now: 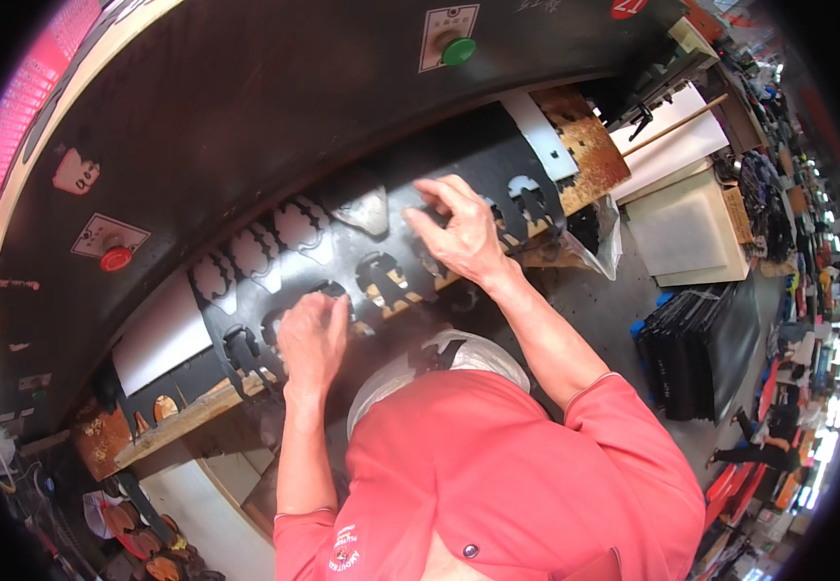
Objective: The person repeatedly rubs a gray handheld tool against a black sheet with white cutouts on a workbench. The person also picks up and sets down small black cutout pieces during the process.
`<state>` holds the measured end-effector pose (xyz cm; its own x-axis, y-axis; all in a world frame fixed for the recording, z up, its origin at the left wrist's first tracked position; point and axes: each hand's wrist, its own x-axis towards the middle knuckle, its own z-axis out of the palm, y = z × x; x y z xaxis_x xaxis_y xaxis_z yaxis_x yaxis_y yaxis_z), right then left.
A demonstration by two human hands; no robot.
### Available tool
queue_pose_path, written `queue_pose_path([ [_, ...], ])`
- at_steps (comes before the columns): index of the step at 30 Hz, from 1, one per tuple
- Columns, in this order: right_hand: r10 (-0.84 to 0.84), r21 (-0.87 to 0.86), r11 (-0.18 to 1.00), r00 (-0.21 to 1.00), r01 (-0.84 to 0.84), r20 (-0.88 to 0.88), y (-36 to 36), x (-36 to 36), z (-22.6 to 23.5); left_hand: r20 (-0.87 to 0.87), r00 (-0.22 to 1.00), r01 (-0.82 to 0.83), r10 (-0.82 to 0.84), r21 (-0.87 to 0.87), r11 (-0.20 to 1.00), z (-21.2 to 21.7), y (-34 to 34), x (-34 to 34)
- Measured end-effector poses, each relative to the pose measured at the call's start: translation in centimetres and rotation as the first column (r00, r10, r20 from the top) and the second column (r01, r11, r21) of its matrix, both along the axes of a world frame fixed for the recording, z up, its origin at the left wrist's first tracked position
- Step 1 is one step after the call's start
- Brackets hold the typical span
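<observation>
A black sheet (342, 254) with several curved cut-outs lies across the bed of a large dark machine. My left hand (313, 334) is over the sheet's near edge, beside a horseshoe-shaped cut-out; its fingers bend downward and are blurred, so I cannot see whether they hold anything. Farther right, my right hand (458, 232) hovers over the sheet with thumb and fingers apart, holding nothing visible. Left of it, a greyish pointed shape (368, 211) lies on the sheet near the machine's dark front. Pale board shows through some of the openings.
The machine's dark beam (274, 107) crosses above the bed, bearing a green button (458, 51) and a red button (116, 259). White boards (160, 339) lie at the left. A stack of black sheets (696, 353) stands on the floor to the right, beside a pale box (681, 228).
</observation>
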<state>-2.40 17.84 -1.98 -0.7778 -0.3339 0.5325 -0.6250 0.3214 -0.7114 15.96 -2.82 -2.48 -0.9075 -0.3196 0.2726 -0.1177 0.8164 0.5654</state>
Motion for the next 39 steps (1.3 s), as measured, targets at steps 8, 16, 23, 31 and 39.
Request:
queue_pose_path([
  [8,0.07,0.375,0.925,0.997,-0.062,-0.008,-10.0,-0.5,-0.8,0.111,0.993,0.01,-0.044,0.287,0.958,3.7,-3.3,-2.8],
  [16,0.295,-0.203,0.955,0.788,-0.218,0.541,-5.6,-4.0,0.5,-0.256,0.956,0.192,-0.147,0.162,0.968,1.6,-5.0,-11.1],
  [23,0.508,-0.582,0.811,0.416,0.066,0.755,-4.1,-4.6,1.3,0.072,0.942,0.202,-0.329,0.661,0.723,3.0,-0.9,-14.2],
  [31,0.55,-0.639,0.761,0.411,0.112,0.727,-4.3,-4.9,0.6,0.046,0.973,0.085,-0.225,0.838,0.539,2.0,-0.3,-14.8],
  [39,0.457,-0.587,0.795,0.486,0.152,0.745,-4.8,-4.4,0.1,0.155,0.988,-0.132,0.004,0.832,0.538,2.6,-5.9,-10.0],
])
